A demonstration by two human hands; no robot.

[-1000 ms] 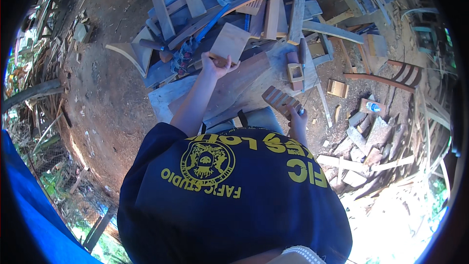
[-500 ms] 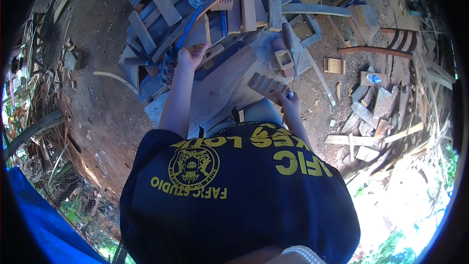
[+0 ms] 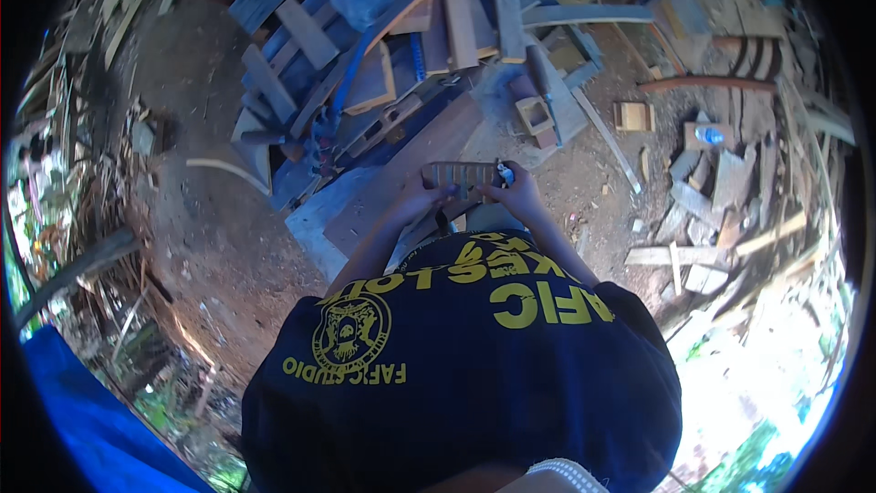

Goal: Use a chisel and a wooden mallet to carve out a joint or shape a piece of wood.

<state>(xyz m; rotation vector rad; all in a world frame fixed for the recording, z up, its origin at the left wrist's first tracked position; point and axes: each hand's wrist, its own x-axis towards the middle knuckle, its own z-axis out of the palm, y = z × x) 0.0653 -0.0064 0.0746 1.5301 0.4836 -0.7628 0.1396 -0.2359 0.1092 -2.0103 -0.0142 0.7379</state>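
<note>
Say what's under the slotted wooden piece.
Past the upper left of the slotted wooden piece, a wide brown board shows. Directly underneath can't be seen: the piece, left hand and right hand cover it.

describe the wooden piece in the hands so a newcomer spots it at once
Find the dark shirt with yellow lettering, low in the middle. Just above it, the left hand and right hand hold a small brown wooden piece. Its row of crosswise bands sets it apart from the plain brown plank beyond.
</note>
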